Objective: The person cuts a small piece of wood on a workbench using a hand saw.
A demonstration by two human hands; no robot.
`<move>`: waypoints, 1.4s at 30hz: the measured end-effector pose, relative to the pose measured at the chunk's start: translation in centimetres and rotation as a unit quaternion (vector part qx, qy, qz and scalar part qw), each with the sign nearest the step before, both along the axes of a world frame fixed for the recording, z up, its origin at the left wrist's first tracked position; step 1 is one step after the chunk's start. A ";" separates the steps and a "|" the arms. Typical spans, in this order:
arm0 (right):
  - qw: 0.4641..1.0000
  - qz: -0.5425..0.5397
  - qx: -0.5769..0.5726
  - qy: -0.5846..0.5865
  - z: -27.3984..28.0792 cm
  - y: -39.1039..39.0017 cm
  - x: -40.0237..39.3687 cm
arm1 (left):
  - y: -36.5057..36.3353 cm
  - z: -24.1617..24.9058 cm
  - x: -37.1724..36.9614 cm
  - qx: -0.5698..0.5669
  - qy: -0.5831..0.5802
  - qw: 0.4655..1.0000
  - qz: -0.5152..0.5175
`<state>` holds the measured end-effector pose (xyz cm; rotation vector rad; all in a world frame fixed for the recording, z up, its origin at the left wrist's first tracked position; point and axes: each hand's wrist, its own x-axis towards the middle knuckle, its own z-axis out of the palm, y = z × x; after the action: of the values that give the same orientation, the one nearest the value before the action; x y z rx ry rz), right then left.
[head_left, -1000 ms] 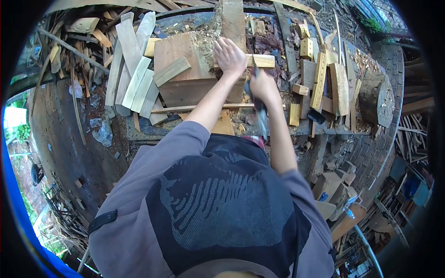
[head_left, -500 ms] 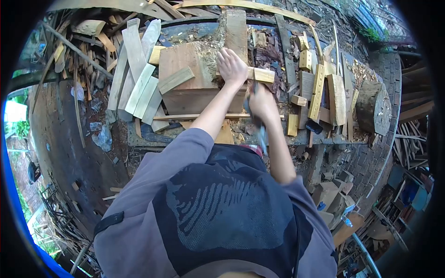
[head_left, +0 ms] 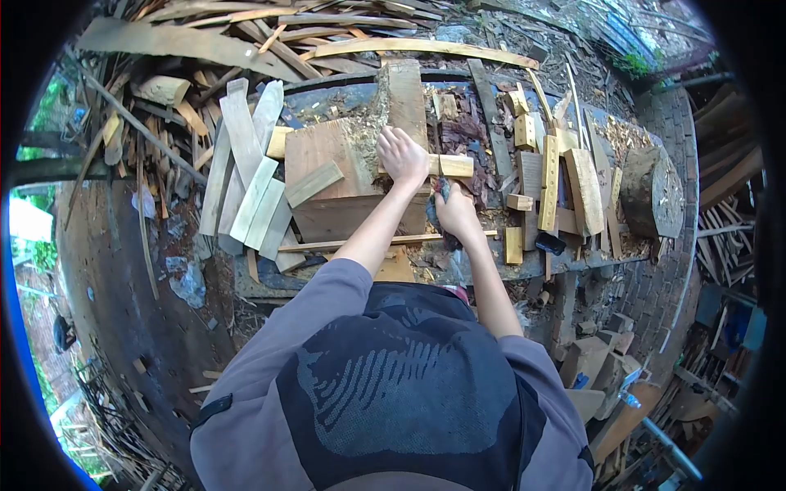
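My left hand [head_left: 402, 158] is closed over a short light wooden bar [head_left: 455, 167], pressing it against the big wooden block [head_left: 332, 217]. The bar's free end sticks out to the right of my fingers. Closed round a saw's handle, my right hand [head_left: 458, 214] is just below that end. The thin dark saw blade [head_left: 440, 166] crosses the bar upright, close to my left fingers. Bluish wrapping shows around the handle, which my fingers partly hide. A short wooden offcut [head_left: 314, 184] lies on the block, left of my left hand.
Pale boards [head_left: 255, 204] lean at the block's left. A thin strip [head_left: 385, 243] lies along the near side. Drilled yellowish bars [head_left: 548, 184], a dark small object [head_left: 550, 243] and a log [head_left: 652, 192] are on the right. Scrap wood [head_left: 180, 49] is heaped behind the bench.
My right hand has stroked with the saw and is sharper now. The view has tilted, so the bench sits lower in the picture. My left hand keeps its hold on the bar.
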<state>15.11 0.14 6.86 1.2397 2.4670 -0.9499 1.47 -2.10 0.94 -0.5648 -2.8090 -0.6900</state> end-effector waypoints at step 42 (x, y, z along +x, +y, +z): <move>0.996 -0.021 0.089 -0.011 2.6 -5.3 4.5 | -3.8 2.0 0.4 -0.078 -0.125 0.981 -0.125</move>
<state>19.65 -5.15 9.41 1.3547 2.5641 -0.7355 1.89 -5.90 2.98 -0.9316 -3.0781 -0.6260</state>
